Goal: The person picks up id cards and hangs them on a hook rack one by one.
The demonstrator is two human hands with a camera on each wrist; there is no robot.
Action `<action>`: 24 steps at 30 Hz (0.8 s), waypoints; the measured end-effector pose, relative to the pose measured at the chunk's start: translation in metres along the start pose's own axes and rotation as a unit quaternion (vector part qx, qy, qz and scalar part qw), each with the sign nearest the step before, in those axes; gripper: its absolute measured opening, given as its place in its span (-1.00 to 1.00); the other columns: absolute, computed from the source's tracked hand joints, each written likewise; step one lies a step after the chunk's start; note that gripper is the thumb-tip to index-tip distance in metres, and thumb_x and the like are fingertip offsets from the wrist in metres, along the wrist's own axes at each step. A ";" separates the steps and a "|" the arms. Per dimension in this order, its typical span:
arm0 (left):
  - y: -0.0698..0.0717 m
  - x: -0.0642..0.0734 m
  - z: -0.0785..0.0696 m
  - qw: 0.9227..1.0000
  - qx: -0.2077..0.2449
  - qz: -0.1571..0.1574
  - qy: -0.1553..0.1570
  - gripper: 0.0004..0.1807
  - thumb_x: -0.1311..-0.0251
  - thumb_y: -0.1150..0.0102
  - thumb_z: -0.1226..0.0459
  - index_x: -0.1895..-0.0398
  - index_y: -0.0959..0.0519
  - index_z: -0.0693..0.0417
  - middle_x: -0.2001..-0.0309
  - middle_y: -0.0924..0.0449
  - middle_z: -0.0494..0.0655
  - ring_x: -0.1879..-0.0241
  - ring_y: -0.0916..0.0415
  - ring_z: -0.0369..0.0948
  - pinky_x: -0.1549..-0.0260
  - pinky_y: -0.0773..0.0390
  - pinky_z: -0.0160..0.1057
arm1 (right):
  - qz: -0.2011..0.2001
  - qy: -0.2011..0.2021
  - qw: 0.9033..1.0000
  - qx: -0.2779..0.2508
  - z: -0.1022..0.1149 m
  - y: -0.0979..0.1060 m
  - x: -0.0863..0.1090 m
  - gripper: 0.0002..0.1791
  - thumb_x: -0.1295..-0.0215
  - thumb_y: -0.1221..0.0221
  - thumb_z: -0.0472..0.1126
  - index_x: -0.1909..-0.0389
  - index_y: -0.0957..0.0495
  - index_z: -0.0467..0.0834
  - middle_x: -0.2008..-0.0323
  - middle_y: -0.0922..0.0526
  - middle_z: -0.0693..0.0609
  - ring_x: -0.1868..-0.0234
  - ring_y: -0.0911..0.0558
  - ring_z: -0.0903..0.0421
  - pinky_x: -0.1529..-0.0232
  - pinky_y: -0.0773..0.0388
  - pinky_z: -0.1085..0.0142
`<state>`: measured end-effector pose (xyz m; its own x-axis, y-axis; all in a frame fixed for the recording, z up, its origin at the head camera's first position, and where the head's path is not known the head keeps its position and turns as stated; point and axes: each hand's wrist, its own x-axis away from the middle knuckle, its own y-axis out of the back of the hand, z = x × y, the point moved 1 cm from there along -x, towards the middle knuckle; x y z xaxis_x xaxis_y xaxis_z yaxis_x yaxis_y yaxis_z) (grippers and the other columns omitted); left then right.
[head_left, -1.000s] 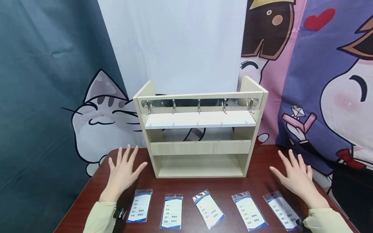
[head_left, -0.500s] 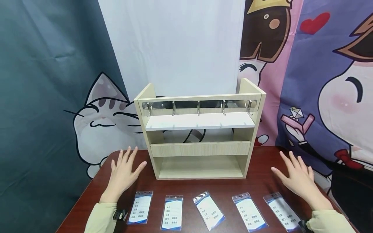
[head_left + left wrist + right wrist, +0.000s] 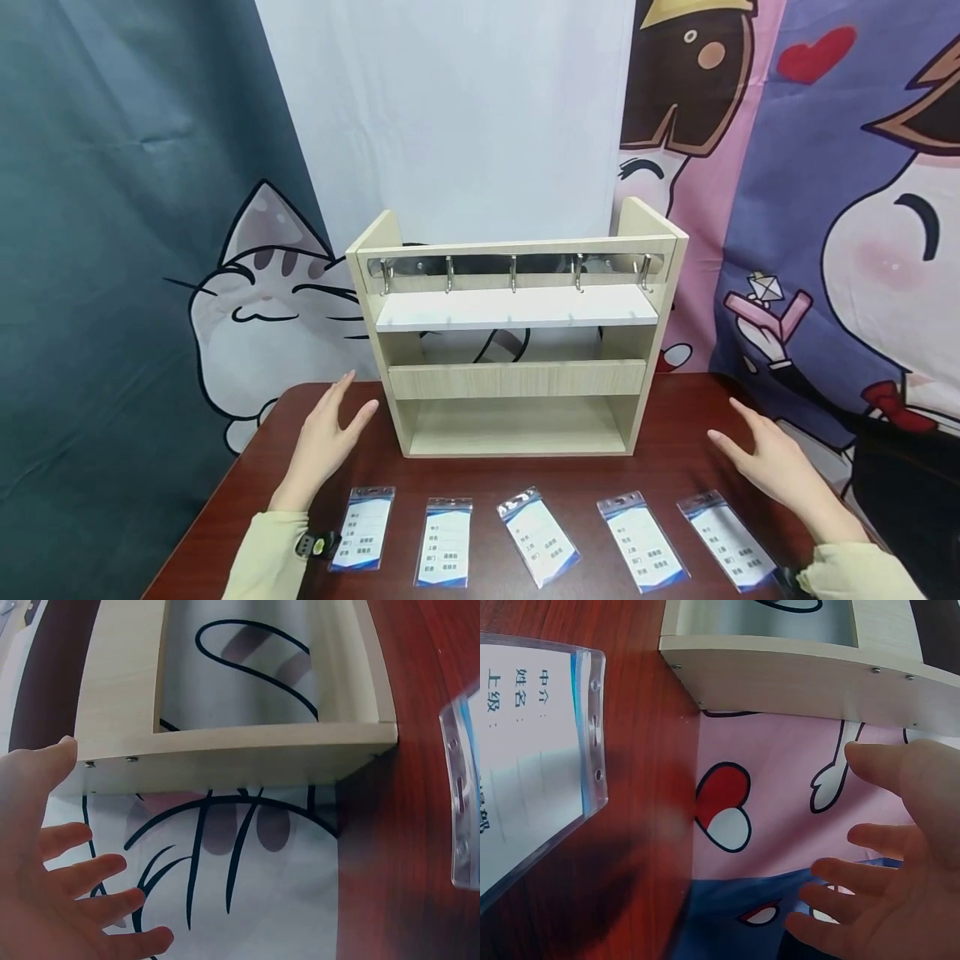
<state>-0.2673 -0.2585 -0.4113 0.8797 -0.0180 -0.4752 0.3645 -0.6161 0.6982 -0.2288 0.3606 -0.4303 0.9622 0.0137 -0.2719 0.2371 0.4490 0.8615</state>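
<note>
My left hand (image 3: 322, 450) hovers left of a pale wooden shelf (image 3: 517, 380), fingers extended and nothing in them. On the shelf's other side my right hand (image 3: 783, 471) is held the same way, also bare. In both wrist views the fingers (image 3: 94, 877) are spread beside the shelf's side panels. A metal rail with several hooks (image 3: 513, 273) runs across the shelf's upper front. Several badge cards in clear sleeves lie in a row before it, among them a leftmost badge (image 3: 363, 529), a tilted middle badge (image 3: 538, 537) and a rightmost badge (image 3: 727, 542) near my right forearm.
The shelf stands at the back of a dark red-brown table (image 3: 525, 479). It has a white upper board (image 3: 516, 307) and a lower compartment. Behind hang a teal curtain (image 3: 112, 250), a white sheet and printed cartoon cloths (image 3: 787, 208). A dark object (image 3: 911, 500) is at the far right.
Both hands have turned from palm-down with fingers spread to edge-on, thumbs toward the shelf. The badges and the shelf stay where they were; the head view shifts slightly.
</note>
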 end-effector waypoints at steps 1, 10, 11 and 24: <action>0.000 -0.001 -0.001 1.000 0.008 0.001 0.003 -0.18 -0.38 -0.20 -0.06 -0.54 -0.20 0.17 -0.46 -0.23 0.27 -0.45 -0.14 0.24 -0.29 -0.25 0.36 | 0.005 -0.003 1.000 0.000 -0.001 0.000 0.001 -0.10 -0.43 -0.18 0.12 -0.42 -0.12 -0.50 -0.27 -0.24 -0.65 -0.22 -0.27 -0.61 -0.15 -0.24 -0.48; -0.003 -0.008 -0.007 0.998 0.056 0.004 0.033 -0.20 -0.41 -0.16 -0.07 -0.54 -0.20 0.16 -0.47 -0.24 0.24 -0.45 -0.17 0.17 -0.34 -0.24 0.28 | 0.031 -0.020 0.999 -0.011 -0.005 -0.004 0.010 -0.11 -0.43 -0.18 0.17 -0.36 -0.21 -0.52 -0.20 -0.39 -0.59 -0.18 -0.40 -0.54 -0.08 -0.36 -0.42; -0.004 -0.009 -0.008 0.998 0.058 0.004 0.034 -0.20 -0.41 -0.17 -0.06 -0.54 -0.20 0.16 -0.47 -0.24 0.24 -0.45 -0.17 0.17 -0.34 -0.25 0.28 | 0.033 -0.023 0.999 -0.011 -0.005 -0.005 0.011 -0.11 -0.42 -0.18 0.18 -0.35 -0.22 -0.52 -0.19 -0.41 -0.58 -0.16 -0.42 -0.53 -0.06 -0.38 -0.41; -0.014 -0.018 -0.012 0.995 0.085 -0.004 0.047 -0.23 -0.41 -0.17 -0.07 -0.51 -0.26 0.15 -0.42 -0.32 0.22 -0.44 -0.20 0.15 -0.34 -0.24 0.27 | 0.069 -0.047 0.997 -0.001 -0.016 -0.016 0.023 -0.12 -0.39 -0.20 0.21 -0.33 -0.28 -0.49 -0.21 -0.41 -0.56 -0.17 -0.42 -0.55 0.00 -0.43 -0.38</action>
<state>-0.2845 -0.2404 -0.4064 0.9047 0.0558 -0.4224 0.3214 -0.7402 0.5906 -0.2122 0.3678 -0.4569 0.9940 -0.0081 -0.1093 0.1013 0.4496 0.8875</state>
